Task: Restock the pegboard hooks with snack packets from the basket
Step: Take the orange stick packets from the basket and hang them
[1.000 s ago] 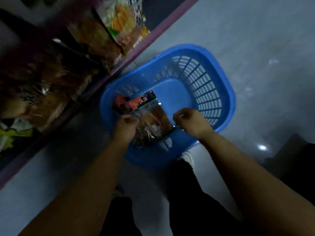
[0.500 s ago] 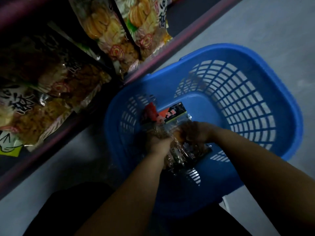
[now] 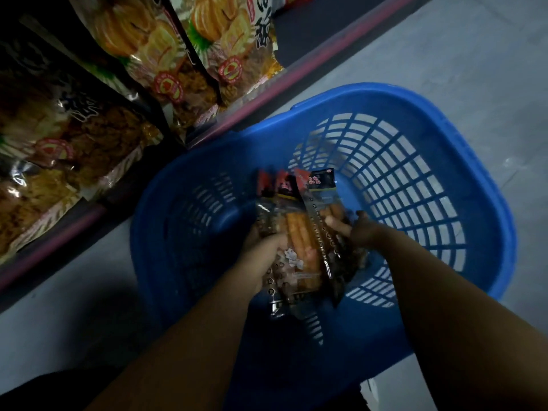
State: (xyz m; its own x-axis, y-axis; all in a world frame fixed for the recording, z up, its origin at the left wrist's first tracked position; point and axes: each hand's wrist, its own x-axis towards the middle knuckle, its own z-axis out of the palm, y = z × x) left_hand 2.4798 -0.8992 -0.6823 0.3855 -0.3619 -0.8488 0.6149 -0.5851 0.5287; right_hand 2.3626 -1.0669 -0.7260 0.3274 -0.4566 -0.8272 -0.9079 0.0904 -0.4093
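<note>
Below, both hands grip snack packets (image 3: 299, 232) over basket (image 3: 444, 137); writing unreadable.

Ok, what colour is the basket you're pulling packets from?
Blue, with slotted lattice walls; the basket shows clearly in the head view.

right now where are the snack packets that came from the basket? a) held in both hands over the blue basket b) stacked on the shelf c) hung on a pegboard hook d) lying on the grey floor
a: the snack packets are gripped between the left hand and right hand, inside the rim of the blue basket.
</note>
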